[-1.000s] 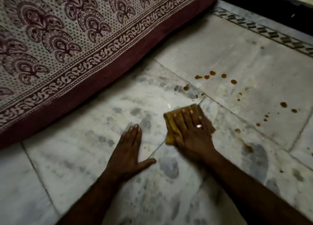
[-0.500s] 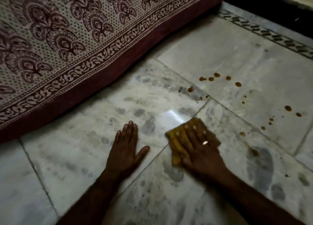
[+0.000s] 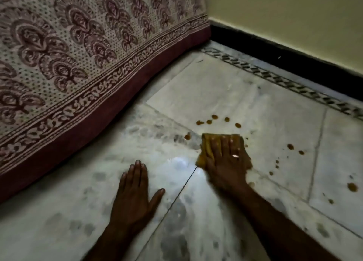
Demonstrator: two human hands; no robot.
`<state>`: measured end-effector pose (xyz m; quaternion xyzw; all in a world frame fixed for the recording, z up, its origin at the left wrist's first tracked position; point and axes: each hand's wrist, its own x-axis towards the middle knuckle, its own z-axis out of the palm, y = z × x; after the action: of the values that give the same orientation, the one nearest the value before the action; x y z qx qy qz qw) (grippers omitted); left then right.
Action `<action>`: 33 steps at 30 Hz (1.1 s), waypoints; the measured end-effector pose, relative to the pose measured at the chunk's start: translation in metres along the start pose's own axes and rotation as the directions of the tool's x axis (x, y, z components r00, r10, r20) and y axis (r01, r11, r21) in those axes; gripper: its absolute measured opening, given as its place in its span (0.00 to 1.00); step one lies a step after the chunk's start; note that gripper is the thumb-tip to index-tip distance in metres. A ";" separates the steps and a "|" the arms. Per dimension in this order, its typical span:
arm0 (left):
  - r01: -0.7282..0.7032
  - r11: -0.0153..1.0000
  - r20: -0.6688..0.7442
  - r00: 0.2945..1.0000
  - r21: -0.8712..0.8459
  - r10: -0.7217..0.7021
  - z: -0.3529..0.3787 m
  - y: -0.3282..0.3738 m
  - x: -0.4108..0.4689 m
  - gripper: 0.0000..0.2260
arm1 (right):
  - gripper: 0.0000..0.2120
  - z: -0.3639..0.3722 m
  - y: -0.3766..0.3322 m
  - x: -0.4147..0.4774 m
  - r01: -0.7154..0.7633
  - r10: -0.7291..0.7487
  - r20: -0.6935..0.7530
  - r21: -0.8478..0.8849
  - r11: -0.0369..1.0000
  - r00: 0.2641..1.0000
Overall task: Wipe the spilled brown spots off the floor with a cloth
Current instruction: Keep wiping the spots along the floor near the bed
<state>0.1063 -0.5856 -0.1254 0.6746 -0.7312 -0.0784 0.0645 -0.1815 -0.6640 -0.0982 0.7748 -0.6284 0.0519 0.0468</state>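
Cloth [image 3: 206, 148], yellow, folded, lies centre-right of frame under right hand [image 3: 225, 166], fingers spread flat, pressing it on marble floor [image 3: 245, 95]. Looks soft, limp, light; prob. best driven by palm pressure from above. Brown spots [image 3: 214, 116] just above cloth, more to the right. Left hand [image 3: 133, 194] flat, fingers together, bracing, holding nothing. Patterned mattress [image 3: 78, 64] bounds upper left; open room toward right.

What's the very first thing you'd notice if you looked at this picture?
The right hand pressing a mustard-yellow cloth flat on the pale marble floor, mid-picture. Round brown spots dot the tiles beyond and right of it. A maroon-patterned bedspread fills the upper left.
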 end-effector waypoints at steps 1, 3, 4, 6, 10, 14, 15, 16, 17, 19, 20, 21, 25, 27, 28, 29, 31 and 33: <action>-0.001 1.000 -0.004 1.000 0.000 0.001 0.002 0.006 0.012 0.42 | 0.32 0.001 -0.011 0.023 -0.029 0.029 -0.010 0.009 1.000 1.000; -0.009 1.000 0.003 1.000 0.015 0.009 0.004 0.015 0.035 0.43 | 0.30 0.008 -0.041 0.045 -0.006 0.006 -0.014 0.047 0.999 1.000; -0.023 1.000 0.013 1.000 0.022 0.022 0.003 0.017 0.042 0.43 | 0.29 0.012 -0.051 0.041 0.033 -0.034 0.008 0.059 0.998 0.999; -0.054 0.998 0.026 0.998 0.020 0.054 0.001 0.017 0.048 0.42 | 0.28 0.014 -0.046 0.014 0.153 -0.158 0.061 0.081 0.985 0.986; -0.066 0.998 -0.006 0.998 -0.010 0.066 0.000 0.015 0.048 0.40 | 0.27 0.014 -0.011 0.012 0.169 -0.169 0.044 -0.016 0.985 0.985; -0.087 0.996 -0.031 0.996 -0.037 0.086 0.005 0.010 0.049 0.36 | 0.30 0.011 -0.064 0.062 0.008 -0.007 -0.008 0.084 0.996 1.000; -0.103 0.994 -0.043 0.994 -0.041 0.101 0.005 0.010 0.050 0.35 | 0.30 0.009 -0.076 0.058 0.061 -0.061 -0.003 0.110 0.992 0.998; -0.120 0.992 -0.045 0.992 -0.051 0.117 0.005 0.008 0.049 0.34 | 0.30 0.009 -0.082 0.048 0.125 -0.129 0.026 0.134 0.983 0.991; -0.130 0.990 -0.052 0.991 -0.057 0.127 0.005 0.007 0.048 0.33 | 0.30 0.007 -0.080 0.030 0.181 -0.189 0.039 0.154 0.971 0.981; -0.129 0.990 -0.048 0.991 -0.059 0.126 0.003 0.006 0.047 0.33 | 0.30 -0.001 -0.056 -0.016 0.266 -0.283 0.067 0.187 0.946 0.957; -0.119 0.991 -0.044 0.992 -0.058 0.117 0.003 0.008 0.048 0.34 | 0.30 -0.002 -0.034 -0.032 0.282 -0.299 0.070 0.187 0.941 0.952; -0.103 0.993 -0.041 0.994 -0.055 0.100 0.002 0.009 0.049 0.36 | 0.30 0.000 -0.011 -0.036 0.284 -0.295 0.058 0.156 0.946 0.954; -0.066 0.998 -0.024 0.998 -0.005 0.066 0.003 0.012 0.050 0.40 | 0.30 0.002 0.058 -0.012 0.070 -0.069 0.079 -0.006 0.998 0.994; -0.054 0.999 0.002 0.999 0.003 0.054 0.003 0.012 0.048 0.41 | 0.31 -0.003 0.073 -0.026 -0.149 0.143 0.143 0.030 0.988 0.979; -0.054 0.999 0.014 0.998 0.004 0.054 0.003 0.015 0.046 0.42 | 0.31 -0.004 0.076 -0.043 -0.210 0.198 0.169 0.056 0.976 0.965; -0.066 0.998 0.027 0.997 0.006 0.066 0.003 0.022 0.040 0.42 | 0.30 -0.007 0.074 -0.066 -0.230 0.214 0.168 0.080 0.970 0.962; -0.117 0.993 0.060 0.991 0.000 0.116 0.006 0.049 0.023 0.40 | 0.29 -0.015 0.056 -0.118 -0.185 0.168 0.138 0.123 0.975 0.976; -0.205 0.979 0.083 0.975 -0.022 0.206 0.014 0.084 0.005 0.38 | 0.28 -0.024 0.029 -0.175 -0.060 0.044 0.100 0.166 0.984 0.994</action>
<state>0.0214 -0.5839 -0.1220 0.5910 -0.7986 -0.1049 0.0455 -0.2467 -0.4970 -0.0981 0.7609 -0.6432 0.0689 -0.0508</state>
